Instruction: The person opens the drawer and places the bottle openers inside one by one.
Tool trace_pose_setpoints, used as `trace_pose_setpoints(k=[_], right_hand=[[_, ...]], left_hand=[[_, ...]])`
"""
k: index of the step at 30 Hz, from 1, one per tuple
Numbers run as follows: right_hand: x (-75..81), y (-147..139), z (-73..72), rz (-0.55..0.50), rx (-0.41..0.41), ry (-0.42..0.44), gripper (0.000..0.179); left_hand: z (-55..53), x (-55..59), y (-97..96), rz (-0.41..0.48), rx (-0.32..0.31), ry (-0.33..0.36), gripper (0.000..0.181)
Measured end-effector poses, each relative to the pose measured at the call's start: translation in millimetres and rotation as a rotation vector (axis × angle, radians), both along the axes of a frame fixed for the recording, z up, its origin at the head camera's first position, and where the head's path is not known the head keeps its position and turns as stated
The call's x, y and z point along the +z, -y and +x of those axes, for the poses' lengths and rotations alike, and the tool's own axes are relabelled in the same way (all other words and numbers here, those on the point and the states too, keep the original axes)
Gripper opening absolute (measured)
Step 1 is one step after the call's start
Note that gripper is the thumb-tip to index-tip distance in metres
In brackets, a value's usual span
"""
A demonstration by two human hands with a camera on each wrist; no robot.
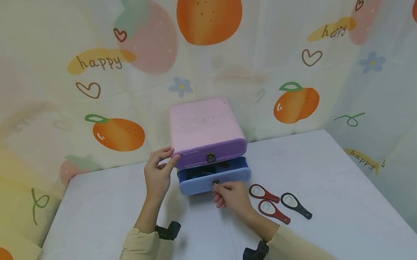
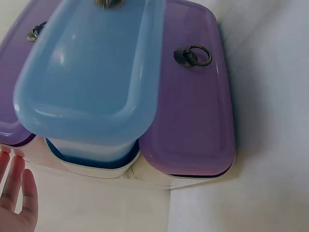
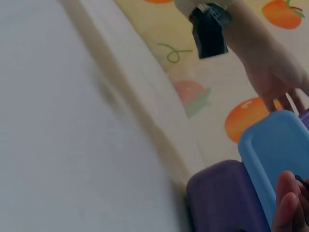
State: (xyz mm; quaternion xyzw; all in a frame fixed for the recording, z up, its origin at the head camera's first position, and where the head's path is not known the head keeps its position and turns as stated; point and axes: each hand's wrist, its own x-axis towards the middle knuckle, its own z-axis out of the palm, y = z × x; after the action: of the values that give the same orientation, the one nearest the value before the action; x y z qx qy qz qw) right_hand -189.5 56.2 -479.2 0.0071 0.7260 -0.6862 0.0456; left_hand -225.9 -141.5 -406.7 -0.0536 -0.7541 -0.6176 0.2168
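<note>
A small drawer cabinet (image 1: 204, 122) with a pink top stands at the back of the table. Its blue middle drawer (image 1: 197, 186) is pulled partly out, with dark things inside. The upper purple drawer (image 1: 192, 157) is in; a lower purple drawer (image 2: 193, 111) shows in the left wrist view. My left hand (image 1: 158, 174) rests against the cabinet's upper left side, fingers fairly straight and thumb near the front corner. With thumb and fingertips, my right hand (image 1: 236, 197) pinches the ring pull (image 1: 213, 187) on the blue drawer's front.
Right of the cabinet lie two red-brown hand magnifiers (image 1: 274, 212) and a black one (image 1: 296, 206). The table (image 1: 341, 218) has a white cover. A fruit-patterned cloth (image 1: 223, 68) hangs close behind the cabinet.
</note>
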Motion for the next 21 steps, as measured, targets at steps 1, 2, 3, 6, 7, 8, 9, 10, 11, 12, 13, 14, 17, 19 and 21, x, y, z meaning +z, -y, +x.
trace_pose_setpoints(k=[1, 2, 3, 6, 7, 8, 9, 10, 11, 12, 13, 14, 17, 19, 21], right_hand=[[0.9, 1.2, -4.8, 0.007, -0.012, 0.003, 0.03], [1.8, 2.4, -9.7, 0.016, -0.022, 0.004, 0.03], [3.1, 3.5, -14.4, 0.019, -0.031, 0.007, 0.03], [5.4, 5.9, -25.9, 0.016, -0.047, 0.016, 0.031], [6.0, 6.6, -28.2, 0.015, -0.048, 0.022, 0.031], [6.4, 7.1, -29.9, 0.018, -0.052, 0.028, 0.031], [7.0, 7.3, -30.9, 0.02, -0.055, 0.036, 0.03], [7.3, 7.5, -31.6, 0.022, -0.057, 0.044, 0.03], [7.5, 7.7, -32.0, 0.026, -0.058, 0.049, 0.03], [7.5, 7.8, -32.4, 0.029, -0.057, 0.048, 0.03], [7.6, 8.0, -32.6, 0.03, -0.057, 0.047, 0.03], [7.7, 8.2, -32.9, 0.032, -0.056, 0.04, 0.031], [6.9, 8.9, -33.8, 0.031, -0.05, 0.013, 0.032], [5.5, 9.0, -33.5, 0.033, -0.052, -0.007, 0.032], [3.3, 9.0, -33.0, 0.037, -0.054, -0.02, 0.031]], left_hand=[[-0.3, -0.2, 0.0, 0.002, -0.001, 0.0, 0.028], [-0.6, -0.5, -0.1, 0.004, -0.001, 0.002, 0.028], [-0.9, -0.7, -0.1, 0.005, -0.002, 0.001, 0.028], [-1.5, -1.8, -0.4, 0.005, -0.003, 0.001, 0.028], [-1.5, -2.3, -0.3, 0.006, -0.004, 0.002, 0.028], [-1.5, -2.7, -0.3, 0.007, -0.005, 0.001, 0.028], [-1.6, -3.1, -0.2, 0.009, -0.006, 0.001, 0.028], [-1.8, -3.4, -0.1, 0.011, -0.007, 0.0, 0.027], [-2.1, -3.6, 0.0, 0.013, -0.008, 0.001, 0.027], [-2.7, -3.8, 0.2, 0.013, -0.007, 0.001, 0.027], [-3.2, -3.9, 0.4, 0.012, -0.006, 0.003, 0.027], [-3.8, -3.9, 0.6, 0.012, -0.004, 0.004, 0.027], [-5.1, -3.7, 1.2, 0.012, 0.002, 0.011, 0.027], [-5.3, -3.6, 1.4, 0.01, 0.002, 0.016, 0.027], [-4.8, -3.4, 1.7, 0.011, 0.001, 0.019, 0.027]])
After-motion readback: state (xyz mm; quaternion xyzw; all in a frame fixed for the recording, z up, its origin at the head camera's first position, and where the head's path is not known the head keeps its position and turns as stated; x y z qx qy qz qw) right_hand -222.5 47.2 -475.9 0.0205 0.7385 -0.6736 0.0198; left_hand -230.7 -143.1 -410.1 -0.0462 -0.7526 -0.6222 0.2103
